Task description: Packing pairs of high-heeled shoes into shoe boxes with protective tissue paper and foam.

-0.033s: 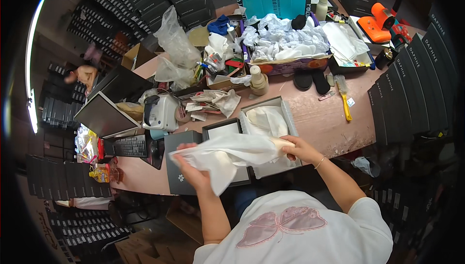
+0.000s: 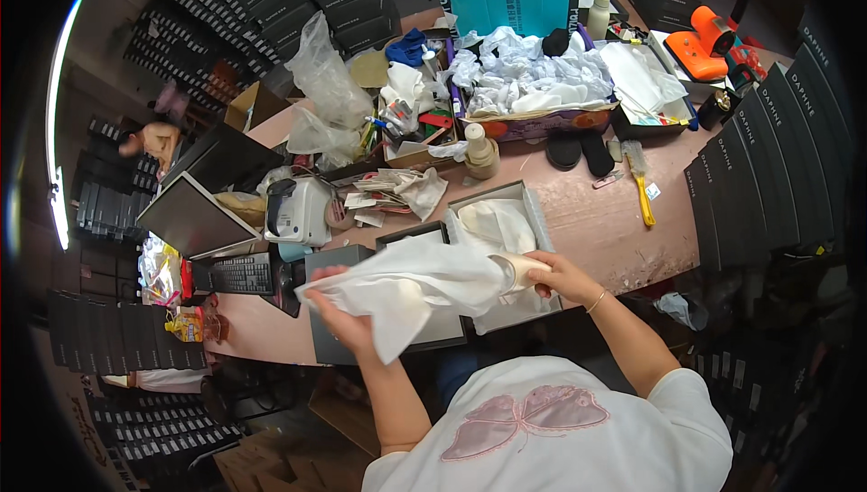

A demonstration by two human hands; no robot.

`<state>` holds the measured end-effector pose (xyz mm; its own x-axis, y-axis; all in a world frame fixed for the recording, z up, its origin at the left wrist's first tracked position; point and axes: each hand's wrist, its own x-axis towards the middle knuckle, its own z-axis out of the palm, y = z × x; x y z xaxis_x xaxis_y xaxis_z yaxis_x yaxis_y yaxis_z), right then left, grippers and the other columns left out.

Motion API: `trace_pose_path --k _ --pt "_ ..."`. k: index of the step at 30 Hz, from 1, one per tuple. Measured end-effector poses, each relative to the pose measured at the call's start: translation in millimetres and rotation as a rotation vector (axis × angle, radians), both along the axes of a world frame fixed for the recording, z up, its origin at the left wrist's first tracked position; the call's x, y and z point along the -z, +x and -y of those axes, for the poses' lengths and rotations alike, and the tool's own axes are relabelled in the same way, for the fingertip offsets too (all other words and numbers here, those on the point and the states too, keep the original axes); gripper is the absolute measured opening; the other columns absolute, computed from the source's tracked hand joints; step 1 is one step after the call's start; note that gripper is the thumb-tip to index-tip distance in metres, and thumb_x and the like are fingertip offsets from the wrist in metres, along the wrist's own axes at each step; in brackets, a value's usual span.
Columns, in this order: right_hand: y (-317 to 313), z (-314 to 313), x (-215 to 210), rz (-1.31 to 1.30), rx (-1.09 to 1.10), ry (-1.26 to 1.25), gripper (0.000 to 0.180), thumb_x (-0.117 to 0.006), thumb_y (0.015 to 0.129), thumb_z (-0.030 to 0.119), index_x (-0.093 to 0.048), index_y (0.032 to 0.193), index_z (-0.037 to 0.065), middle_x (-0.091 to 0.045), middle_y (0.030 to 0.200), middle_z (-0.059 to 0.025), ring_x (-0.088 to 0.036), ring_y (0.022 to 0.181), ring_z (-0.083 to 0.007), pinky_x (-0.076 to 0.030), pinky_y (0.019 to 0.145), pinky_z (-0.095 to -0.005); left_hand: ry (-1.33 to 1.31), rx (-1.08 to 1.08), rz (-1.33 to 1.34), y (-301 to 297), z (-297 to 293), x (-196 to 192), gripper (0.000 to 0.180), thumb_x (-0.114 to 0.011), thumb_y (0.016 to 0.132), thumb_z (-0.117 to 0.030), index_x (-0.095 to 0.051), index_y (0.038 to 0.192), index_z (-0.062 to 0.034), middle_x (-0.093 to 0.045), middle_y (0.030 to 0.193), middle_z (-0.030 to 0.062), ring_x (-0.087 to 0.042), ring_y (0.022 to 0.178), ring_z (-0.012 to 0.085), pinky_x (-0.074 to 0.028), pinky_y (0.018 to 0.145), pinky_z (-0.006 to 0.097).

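Note:
A cream shoe (image 2: pixel 527 268) is partly covered by a thin white wrapping (image 2: pixel 424 275), held in the air over the boxes. My right hand (image 2: pixel 566 280) is closed round the shoe's bare heel end. At the wrapping's far left end, my left hand (image 2: pixel 341 318) grips the loose sheet between thumb and fingers. The toe end is hidden under the white layer. Just beyond my right hand stands an open grey shoe box (image 2: pixel 531 212) lined with paper, with another white-wrapped item (image 2: pixel 495 225) inside. A dark box (image 2: pixel 449 340) sits under the wrapping, mostly hidden.
A keyboard (image 2: pixel 242 273), a monitor (image 2: pixel 194 214) and a white label printer (image 2: pixel 298 212) stand left. Behind are a bottle (image 2: pixel 481 153) and a carton of crumpled paper (image 2: pixel 533 72). A yellow-handled brush (image 2: pixel 646 198) lies right, near stacked shoe boxes (image 2: pixel 759 158).
My left hand has moved left, drawing the wrapping with it. More of the shoe's heel end now shows beside my right hand, which has hardly moved.

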<state>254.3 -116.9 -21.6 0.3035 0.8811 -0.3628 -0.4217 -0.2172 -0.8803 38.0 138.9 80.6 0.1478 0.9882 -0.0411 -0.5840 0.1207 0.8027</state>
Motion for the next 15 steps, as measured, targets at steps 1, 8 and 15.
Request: trace_pose_path --k 1,8,15 --pt "1 0 2 -0.006 0.075 -0.010 0.038 -0.059 0.093 0.022 -0.053 0.122 -0.001 -0.057 0.078 -0.0010 -0.052 0.057 -0.0059 -0.043 0.049 -0.0216 0.107 -0.007 0.072 1 -8 -17 0.043 -0.042 0.099 -0.045 -0.047 0.118 -0.0065 -0.055 0.103 0.0045 -0.055 0.095 0.0183 -0.047 0.090 0.036" --pt "32 18 -11 0.066 0.465 -0.048 0.037 -0.058 0.093 0.023 -0.054 0.122 0.000 -0.057 0.076 -0.0009 -0.051 0.052 -0.0059 -0.043 0.047 -0.0209 0.709 -0.180 -0.825 4 -24 33 0.031 -0.051 0.093 -0.029 -0.057 0.104 -0.0001 -0.059 0.088 0.0125 -0.058 0.083 0.0250 -0.048 0.081 0.034" --pt "57 39 -71 0.199 -0.089 -0.049 0.040 -0.065 0.088 0.029 -0.059 0.117 0.001 -0.059 0.078 -0.0016 -0.051 0.053 -0.0067 -0.043 0.048 -0.0216 0.253 0.874 -0.806 1 -11 141 0.060 -0.045 0.098 -0.035 -0.025 0.146 -0.0038 -0.041 0.142 0.0168 -0.041 0.130 0.0270 -0.036 0.105 0.040"
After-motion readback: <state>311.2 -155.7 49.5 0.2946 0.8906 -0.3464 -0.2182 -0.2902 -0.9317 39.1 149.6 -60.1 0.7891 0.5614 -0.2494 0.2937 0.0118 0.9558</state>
